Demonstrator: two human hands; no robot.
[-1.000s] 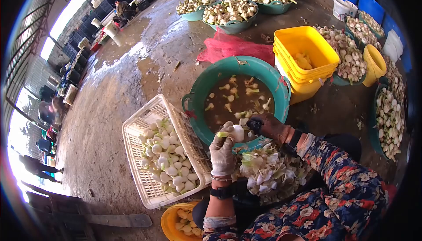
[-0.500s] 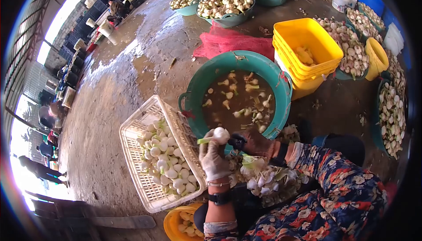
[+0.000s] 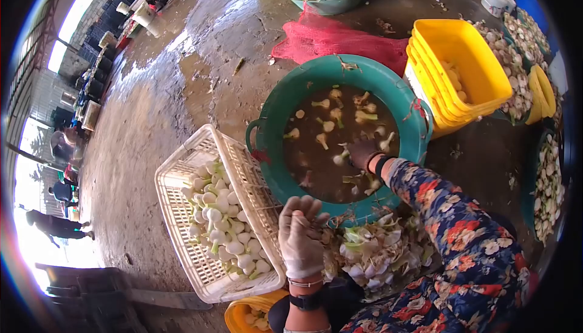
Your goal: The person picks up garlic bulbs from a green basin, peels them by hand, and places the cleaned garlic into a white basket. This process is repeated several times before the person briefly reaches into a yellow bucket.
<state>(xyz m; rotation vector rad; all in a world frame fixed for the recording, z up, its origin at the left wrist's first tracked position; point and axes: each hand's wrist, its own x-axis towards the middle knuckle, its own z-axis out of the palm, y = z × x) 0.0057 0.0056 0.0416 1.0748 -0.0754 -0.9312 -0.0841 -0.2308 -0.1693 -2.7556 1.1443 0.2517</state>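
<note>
Wet floor (image 3: 146, 169) lies all around us, with a red net (image 3: 340, 37) spread behind the green tub (image 3: 273, 145). We see garlic in two close places: some bulbs sit in brown water in the tub, and many white bulbs (image 3: 225, 217) fill much of the white crate (image 3: 243, 169).

The crate stands just beside the tub, on the left hand's side, maybe so both are easy to reach. The skins (image 3: 376, 251) lie in a heap near our lap, right under where the hands can meet. The yellow boxes (image 3: 425, 84) sit one inside the other, which may save room.

Our right hand (image 3: 364, 152) reaches down into the tub, its fingers at a pale bulb (image 3: 339, 159). The grip looks bent, but we cannot tell how far open it is or if it has hold of the bulb. Our left hand (image 3: 302, 236) is up between the crate and the skins. Its grip is about half open, fingers a bit curled, with nothing in it.

Half a second ago, the left hand held a clean white bulb, and the right hand was close by it. Now that bulb is gone from the left hand, and the hands are apart.
</note>
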